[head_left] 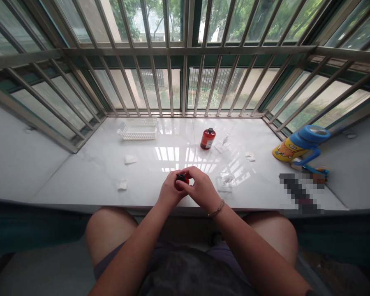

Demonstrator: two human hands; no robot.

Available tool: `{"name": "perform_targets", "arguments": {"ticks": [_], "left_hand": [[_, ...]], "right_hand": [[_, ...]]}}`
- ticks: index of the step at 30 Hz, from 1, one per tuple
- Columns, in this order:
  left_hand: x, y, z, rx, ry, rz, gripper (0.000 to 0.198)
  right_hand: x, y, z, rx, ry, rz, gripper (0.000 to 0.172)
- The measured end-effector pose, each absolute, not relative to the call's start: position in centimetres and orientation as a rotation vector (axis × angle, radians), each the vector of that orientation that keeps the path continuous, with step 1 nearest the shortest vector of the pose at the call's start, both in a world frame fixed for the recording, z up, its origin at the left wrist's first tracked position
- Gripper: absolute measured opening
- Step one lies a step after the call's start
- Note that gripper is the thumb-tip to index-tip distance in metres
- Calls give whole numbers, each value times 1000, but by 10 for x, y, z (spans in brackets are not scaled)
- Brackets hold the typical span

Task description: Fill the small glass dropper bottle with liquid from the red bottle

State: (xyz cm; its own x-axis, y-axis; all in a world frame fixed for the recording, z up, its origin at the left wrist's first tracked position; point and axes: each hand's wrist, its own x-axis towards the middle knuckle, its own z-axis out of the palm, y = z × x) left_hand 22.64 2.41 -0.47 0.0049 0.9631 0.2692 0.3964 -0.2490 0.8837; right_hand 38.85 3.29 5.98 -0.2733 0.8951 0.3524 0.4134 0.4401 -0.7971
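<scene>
Near the front edge of the white counter, my left hand (169, 190) wraps round a small red bottle with a black top (181, 178). From the other side, my right hand (201, 187) closes its fingers on the top of the same bottle. Both hands hide most of it, so I cannot tell whether the cap turns or is loose. Beyond them stands another red bottle (207, 140) with a black cap and a pale label. Clear plastic packaging (224, 187) lies right of my hands, and a second clear plastic piece (222, 147) is beside the standing bottle.
A white perforated basket (138, 135) sits at the back left. Crumpled white tissue pieces (130, 159) are scattered about. At right, a blue and yellow insulated bottle (296, 144) leans near the wall; a blurred dark object (299, 191) lies before it. Barred windows enclose the counter.
</scene>
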Motion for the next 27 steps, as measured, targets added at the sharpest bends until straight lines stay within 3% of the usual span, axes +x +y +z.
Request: {"name": "perform_targets", "arguments": {"ticks": [11, 21, 27], "left_hand": [[228, 24, -4, 1703, 1408, 1234, 55], [228, 22, 0, 1743, 1405, 1222, 56], [229, 22, 0, 1737, 1409, 1223, 57]], "right_hand": [[395, 35, 57, -1163, -1684, 876, 15], [428, 39, 9, -1280, -1114, 1342, 52], [433, 36, -18, -1331, -1005, 1405, 53]]}}
